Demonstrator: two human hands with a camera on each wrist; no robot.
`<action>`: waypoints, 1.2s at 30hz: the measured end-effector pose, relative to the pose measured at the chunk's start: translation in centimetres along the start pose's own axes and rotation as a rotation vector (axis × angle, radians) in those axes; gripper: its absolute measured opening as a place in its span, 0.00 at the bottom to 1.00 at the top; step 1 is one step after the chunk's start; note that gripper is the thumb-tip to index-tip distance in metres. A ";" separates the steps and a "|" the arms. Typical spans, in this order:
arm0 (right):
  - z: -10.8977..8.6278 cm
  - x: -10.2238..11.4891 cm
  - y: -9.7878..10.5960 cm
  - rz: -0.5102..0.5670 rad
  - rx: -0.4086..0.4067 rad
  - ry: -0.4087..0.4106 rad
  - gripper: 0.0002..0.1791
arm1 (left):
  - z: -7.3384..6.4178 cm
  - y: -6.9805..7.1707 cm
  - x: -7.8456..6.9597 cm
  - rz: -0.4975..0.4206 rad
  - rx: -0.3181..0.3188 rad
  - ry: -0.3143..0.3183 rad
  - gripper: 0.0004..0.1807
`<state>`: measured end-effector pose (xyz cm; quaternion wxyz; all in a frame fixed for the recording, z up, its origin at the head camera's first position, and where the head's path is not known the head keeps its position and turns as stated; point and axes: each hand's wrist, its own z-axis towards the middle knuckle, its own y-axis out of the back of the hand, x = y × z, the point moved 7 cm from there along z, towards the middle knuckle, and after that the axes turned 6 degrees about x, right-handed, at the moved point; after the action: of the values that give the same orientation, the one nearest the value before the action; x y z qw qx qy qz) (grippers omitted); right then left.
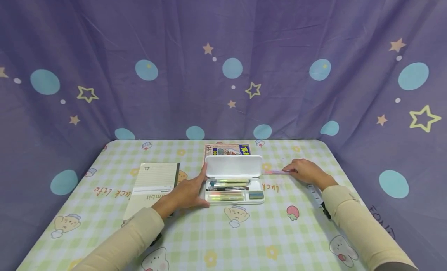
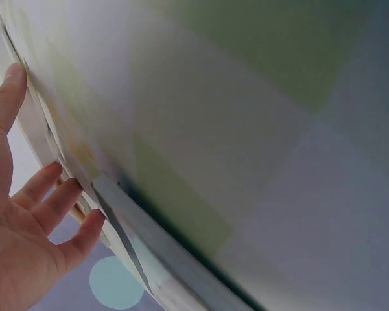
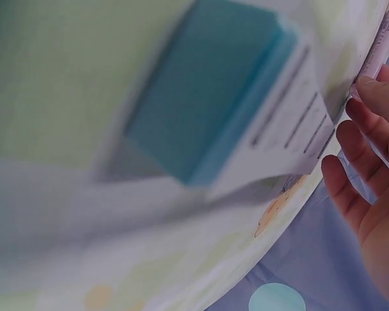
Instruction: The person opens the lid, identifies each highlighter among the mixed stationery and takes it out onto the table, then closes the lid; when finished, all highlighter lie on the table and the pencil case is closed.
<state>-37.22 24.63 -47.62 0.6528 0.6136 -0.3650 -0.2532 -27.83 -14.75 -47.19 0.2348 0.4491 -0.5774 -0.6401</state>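
The right hand (image 1: 309, 173) pinched the pen (image 1: 274, 172), its length running left toward the case (image 1: 234, 167). The left hand (image 1: 188, 190), spread, touched the case.

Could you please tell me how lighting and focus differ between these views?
Head view: evenly lit, the white pencil case clear; left wrist view: dim, the near tablecloth blurred, the left hand clearer; right wrist view: also dim, the teal block out of focus, the right hand clearer.

Smooth white plastic pencil case (image 1: 234, 166), matt paper notebook (image 1: 155, 183), creased cloth curtain (image 1: 188, 96), smooth tablecloth (image 1: 290, 240)
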 end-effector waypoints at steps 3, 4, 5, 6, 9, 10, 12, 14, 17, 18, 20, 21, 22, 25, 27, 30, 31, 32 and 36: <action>-0.1 -0.1 -0.1 -0.006 0.000 -0.016 0.14 | 0.0 0.0 -0.1 0.003 0.001 -0.002 0.81; -0.1 0.0 0.0 -0.008 -0.001 -0.021 0.15 | 0.1 0.0 -0.1 0.004 0.000 -0.003 0.81; -0.1 -0.1 0.0 -0.009 0.000 -0.029 0.15 | 0.1 0.0 -0.1 0.005 0.000 -0.002 0.81; -0.1 -0.1 0.0 -0.008 0.002 -0.033 0.15 | 0.1 0.0 -0.1 0.004 0.001 0.001 0.81; -0.3 -0.1 0.2 0.002 0.013 -0.054 0.16 | 0.1 -0.1 -0.1 -0.008 0.006 0.007 0.81; -0.4 -0.1 0.3 0.008 0.018 -0.061 0.16 | 0.2 -0.1 0.0 -0.009 0.009 0.009 0.81; -0.6 -0.2 0.4 0.014 0.026 -0.068 0.17 | 0.2 -0.1 0.0 -0.016 0.015 0.012 0.81; -0.7 -0.2 0.5 0.019 0.027 -0.069 0.18 | 0.3 -0.2 0.1 -0.017 0.020 0.015 0.81; -0.7 -0.1 0.8 0.024 0.016 -0.059 0.18 | 0.3 -0.2 0.2 -0.019 0.022 0.022 0.81; -0.7 -0.1 0.9 0.028 0.012 -0.057 0.18 | 0.3 -0.2 0.3 -0.017 0.023 0.023 0.80; -0.7 0.0 1.2 0.032 0.008 -0.059 0.18 | 0.2 -0.2 0.3 -0.019 0.024 0.025 0.80; -0.7 0.1 1.3 0.035 0.009 -0.060 0.18 | 0.2 -0.2 0.3 -0.020 0.023 0.024 0.80; -0.7 0.2 1.4 0.036 0.009 -0.060 0.18 | 0.2 -0.2 0.3 -0.022 0.023 0.023 0.80; -0.6 0.7 1.8 0.034 0.007 -0.050 0.19 | 0.1 -0.2 0.5 -0.027 0.021 0.020 0.80; -0.4 1.1 2.0 0.030 -0.001 -0.035 0.19 | -0.1 -0.3 0.6 -0.029 0.021 0.019 0.80; -0.1 2.1 2.5 0.023 -0.029 -0.002 0.18 | -0.2 -0.4 0.7 -0.029 0.023 0.020 0.79; 0.0 2.4 2.6 0.023 -0.040 0.013 0.18 | -0.2 -0.4 0.8 -0.029 0.021 0.019 0.79; 0.1 2.8 2.8 0.024 -0.050 0.029 0.17 | -0.2 -0.3 0.7 -0.033 0.022 0.018 0.79; 0.7 4.5 3.2 0.036 -0.073 0.089 0.16 | -0.2 -0.2 0.7 -0.042 0.024 0.019 0.79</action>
<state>-35.37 21.08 -43.77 0.6948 0.5934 -0.3370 -0.2270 -27.91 -15.38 -47.59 0.2216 0.4701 -0.5732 -0.6335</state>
